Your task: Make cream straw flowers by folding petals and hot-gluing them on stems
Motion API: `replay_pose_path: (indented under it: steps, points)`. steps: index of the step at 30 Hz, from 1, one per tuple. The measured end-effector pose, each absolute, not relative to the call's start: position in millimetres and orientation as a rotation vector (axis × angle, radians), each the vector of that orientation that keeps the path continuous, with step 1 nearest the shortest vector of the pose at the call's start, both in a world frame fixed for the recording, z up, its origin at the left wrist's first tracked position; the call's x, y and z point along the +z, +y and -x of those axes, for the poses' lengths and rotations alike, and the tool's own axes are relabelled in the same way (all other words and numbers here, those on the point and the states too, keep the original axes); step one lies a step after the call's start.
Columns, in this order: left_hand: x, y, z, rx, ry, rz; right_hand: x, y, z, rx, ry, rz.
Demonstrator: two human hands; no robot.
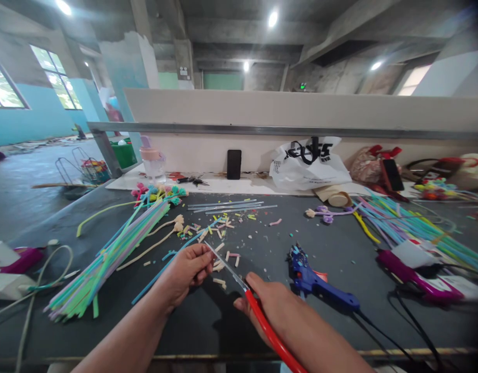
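My right hand [268, 305] grips a pair of scissors [258, 316] with red handles. Their narrow metal blades point up and left, toward my other hand. The fingers of my left hand [192, 267] are pinched together beside the blade tips; what lies between them is too small or hidden to make out. Short cut pieces of pipe cleaner [219, 281], pink, cream and yellow, are scattered on the dark table just past the blades. A long blue pipe cleaner [149, 291] lies by my left hand and is partly covered by it.
A bundle of pastel pipe cleaners [114, 248] lies left, with another bundle [390, 220] at right. Clear glue sticks [231, 206] lie farther back. A blue glue gun [324, 287] with a trailing cord rests right of my hands. A phone [234, 165] leans at the back.
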State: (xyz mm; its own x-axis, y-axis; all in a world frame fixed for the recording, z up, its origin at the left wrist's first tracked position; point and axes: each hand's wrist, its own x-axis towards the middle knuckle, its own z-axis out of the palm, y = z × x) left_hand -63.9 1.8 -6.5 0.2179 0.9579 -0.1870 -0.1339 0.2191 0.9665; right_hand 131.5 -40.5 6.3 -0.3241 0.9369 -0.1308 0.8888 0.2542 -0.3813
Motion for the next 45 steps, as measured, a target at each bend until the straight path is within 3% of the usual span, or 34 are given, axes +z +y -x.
replay_pose_path:
  steps: [9, 17, 26, 45]
  points:
    - [-8.2, 3.2, 66.1, 1.016, 1.018, -1.01, -6.0, -36.0, -136.7, 0.496, -2.342, 1.668]
    - [-8.7, 2.5, 63.4, 1.067, 0.948, -1.018, 17.7, -44.1, -138.7, 0.602, -2.402, 1.656]
    - [-8.2, 3.0, 63.7, 1.0, 1.026, -1.017, -2.6, -35.1, -138.3, 0.602, -2.284, 1.614]
    - [-8.3, 0.7, 65.7, 1.031, 0.993, -1.041, 15.3, -46.4, -136.0, 0.62, -2.366, 1.651]
